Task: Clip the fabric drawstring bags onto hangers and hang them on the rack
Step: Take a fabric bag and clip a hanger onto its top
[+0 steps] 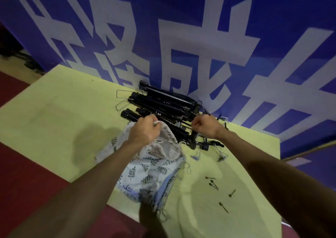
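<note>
With left hand (145, 131) gripping the bag (151, 166), right hand (206, 126) pinching a hanger (179, 125), keep the rim flat while clipping.

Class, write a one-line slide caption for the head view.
Left hand grips a leaf-print drawstring bag while the right hand curls beside piled black hangers on a yellow-green table.

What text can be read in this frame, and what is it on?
Banner: three big white Chinese characters, cropped and skewed.
Left one: looks like "峰", not certain.
Middle one: looks like "战", not certain.
Right one: cut off, unreadable.
Bag, hangers, table: no text visible.
</note>
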